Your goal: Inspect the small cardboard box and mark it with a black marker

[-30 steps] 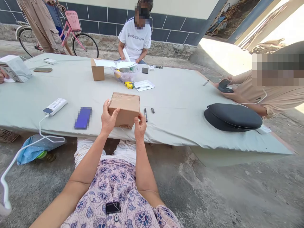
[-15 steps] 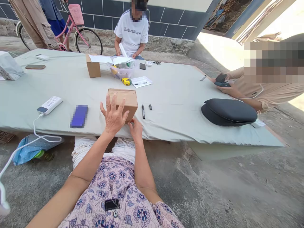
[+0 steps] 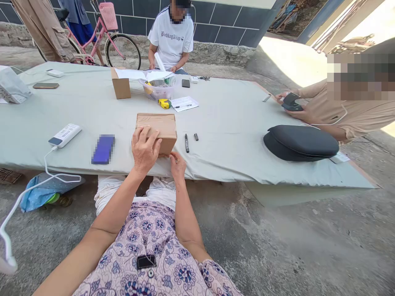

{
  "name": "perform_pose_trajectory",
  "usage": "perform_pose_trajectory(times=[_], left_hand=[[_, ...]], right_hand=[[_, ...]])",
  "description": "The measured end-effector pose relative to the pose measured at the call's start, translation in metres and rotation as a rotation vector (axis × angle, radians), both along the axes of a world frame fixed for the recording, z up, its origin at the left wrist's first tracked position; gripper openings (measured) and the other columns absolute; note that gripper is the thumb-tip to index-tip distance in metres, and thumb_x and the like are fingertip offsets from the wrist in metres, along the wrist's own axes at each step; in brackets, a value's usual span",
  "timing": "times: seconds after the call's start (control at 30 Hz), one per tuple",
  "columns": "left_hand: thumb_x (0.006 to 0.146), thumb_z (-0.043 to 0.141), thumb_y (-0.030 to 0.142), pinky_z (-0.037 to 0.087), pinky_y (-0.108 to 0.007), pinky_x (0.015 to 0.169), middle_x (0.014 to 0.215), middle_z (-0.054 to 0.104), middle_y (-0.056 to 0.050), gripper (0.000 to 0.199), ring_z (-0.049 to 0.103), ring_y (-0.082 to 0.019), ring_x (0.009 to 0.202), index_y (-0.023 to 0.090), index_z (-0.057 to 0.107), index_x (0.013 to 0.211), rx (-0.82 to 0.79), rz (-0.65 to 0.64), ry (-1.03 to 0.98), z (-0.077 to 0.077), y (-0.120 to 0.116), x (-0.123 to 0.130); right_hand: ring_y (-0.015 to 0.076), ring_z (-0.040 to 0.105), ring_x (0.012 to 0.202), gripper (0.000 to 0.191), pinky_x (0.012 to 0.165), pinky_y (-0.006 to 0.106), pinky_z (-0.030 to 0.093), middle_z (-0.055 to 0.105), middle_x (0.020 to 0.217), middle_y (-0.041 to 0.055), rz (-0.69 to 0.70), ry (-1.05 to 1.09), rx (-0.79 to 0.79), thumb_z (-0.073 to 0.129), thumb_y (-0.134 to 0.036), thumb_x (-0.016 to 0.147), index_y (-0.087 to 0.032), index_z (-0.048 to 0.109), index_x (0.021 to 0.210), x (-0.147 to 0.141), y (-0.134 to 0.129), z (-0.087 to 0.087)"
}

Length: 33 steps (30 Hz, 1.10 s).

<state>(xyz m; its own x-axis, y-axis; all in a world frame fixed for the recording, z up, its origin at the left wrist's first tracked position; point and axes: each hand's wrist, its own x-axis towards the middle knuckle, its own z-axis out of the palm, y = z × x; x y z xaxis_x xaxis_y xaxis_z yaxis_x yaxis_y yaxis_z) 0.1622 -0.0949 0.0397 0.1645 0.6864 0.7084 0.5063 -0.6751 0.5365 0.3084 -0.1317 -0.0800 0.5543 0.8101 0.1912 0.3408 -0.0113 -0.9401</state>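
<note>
Cardboard box (image 3: 160, 124), now probably steadier.
Left hand (image 3: 145, 151), fingers draped, has settled on its eight-o'clock side; right hand (image 3: 178, 165) at five o'clock, grip unclear.

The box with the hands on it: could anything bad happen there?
The box sits close to the edge of the table, so a hard pull by the left hand might drag it off. The marker lies beside it with its cap off, so a bump could leave ink on the cover.
</note>
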Motion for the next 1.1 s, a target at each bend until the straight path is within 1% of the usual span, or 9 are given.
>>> perform_pose_trajectory(times=[0.07,0.17,0.33,0.53,0.73,0.83,0.9,1.0,1.1], left_hand=[[0.095,0.058,0.044,0.034,-0.052,0.12,0.135,0.067,-0.013,0.033,0.049,-0.034,0.136,0.023,0.077,0.113,0.018,-0.002,0.004,-0.002,0.0,-0.001],[0.096,0.057,0.044,0.036,-0.052,0.119,0.133,0.068,-0.011,0.032,0.05,-0.033,0.134,0.024,0.078,0.109,0.017,-0.001,-0.014,-0.004,0.0,-0.001],[0.097,0.057,0.044,0.038,-0.053,0.118,0.125,0.072,-0.011,0.029,0.053,-0.031,0.132,0.027,0.08,0.103,0.017,-0.033,-0.102,-0.008,0.003,-0.002],[0.096,0.059,0.047,0.046,-0.05,0.113,0.11,0.078,-0.007,0.03,0.059,-0.028,0.123,0.025,0.08,0.095,0.078,0.045,-0.166,-0.008,0.008,-0.008],[0.095,0.064,0.046,0.047,-0.046,0.113,0.107,0.079,-0.005,0.027,0.063,-0.025,0.119,0.024,0.08,0.094,0.101,0.112,-0.322,-0.001,0.01,-0.021],[0.094,0.064,0.045,0.049,-0.043,0.11,0.112,0.077,-0.005,0.026,0.066,-0.023,0.118,0.024,0.078,0.095,-0.014,0.091,-0.472,-0.003,0.016,-0.022],[0.094,0.063,0.045,0.05,-0.04,0.107,0.114,0.076,-0.006,0.026,0.067,-0.022,0.117,0.022,0.077,0.097,-0.131,0.059,-0.604,-0.01,0.022,-0.02],[0.091,0.063,0.046,0.051,-0.036,0.101,0.111,0.074,-0.008,0.03,0.067,-0.021,0.11,0.019,0.073,0.098,-0.32,0.028,-0.741,-0.03,0.034,-0.019],[0.089,0.061,0.048,0.051,-0.029,0.089,0.097,0.07,-0.005,0.03,0.064,-0.017,0.097,0.018,0.065,0.089,-0.498,0.055,-0.733,-0.051,0.044,-0.023]], right_hand=[[0.0239,0.069,0.094,0.038,0.093,0.039,0.052,0.079,0.102,0.0081,-0.006,0.013,0.007,0.043,-0.042,0.09,-0.019,0.07,0.103,-0.001,0.0,0.002],[0.0232,0.069,0.095,0.034,0.093,0.038,0.052,0.077,0.1,0.0078,0.011,-0.002,-0.003,0.041,-0.034,0.087,-0.019,0.068,0.102,-0.003,0.002,0.004],[0.0243,0.069,0.103,0.032,0.098,0.041,0.051,0.077,0.106,0.0081,0.033,-0.046,-0.031,0.051,-0.026,0.08,-0.02,0.065,0.108,-0.002,0.003,0.003],[0.0264,0.07,0.102,0.026,0.097,0.043,0.052,0.077,0.106,0.01,0.041,-0.052,-0.046,0.055,-0.036,0.085,-0.02,0.068,0.102,-0.003,0.001,0.002],[0.0214,0.071,0.096,0.036,0.091,0.037,0.054,0.076,0.105,0.0083,0.002,0.179,0.071,0.056,-0.048,0.086,-0.02,0.064,0.107,-0.004,-0.002,0.011],[0.0178,0.069,0.087,0.037,0.087,0.036,0.055,0.072,0.108,0.0082,-0.123,0.2,0.191,0.059,-0.049,0.085,-0.019,0.064,0.106,0.001,-0.004,0.026],[0.0167,0.067,0.088,0.035,0.088,0.035,0.055,0.069,0.11,0.0084,-0.201,0.154,0.282,0.058,-0.048,0.086,-0.019,0.064,0.104,0.006,-0.005,0.039],[0.0167,0.063,0.093,0.03,0.087,0.034,0.054,0.066,0.111,0.008,-0.274,0.025,0.359,0.055,-0.045,0.089,-0.021,0.067,0.103,0.011,-0.002,0.055],[0.0176,0.061,0.095,0.028,0.085,0.034,0.055,0.064,0.109,0.0084,-0.287,-0.056,0.355,0.053,-0.042,0.09,-0.022,0.069,0.1,0.011,0.002,0.06]])
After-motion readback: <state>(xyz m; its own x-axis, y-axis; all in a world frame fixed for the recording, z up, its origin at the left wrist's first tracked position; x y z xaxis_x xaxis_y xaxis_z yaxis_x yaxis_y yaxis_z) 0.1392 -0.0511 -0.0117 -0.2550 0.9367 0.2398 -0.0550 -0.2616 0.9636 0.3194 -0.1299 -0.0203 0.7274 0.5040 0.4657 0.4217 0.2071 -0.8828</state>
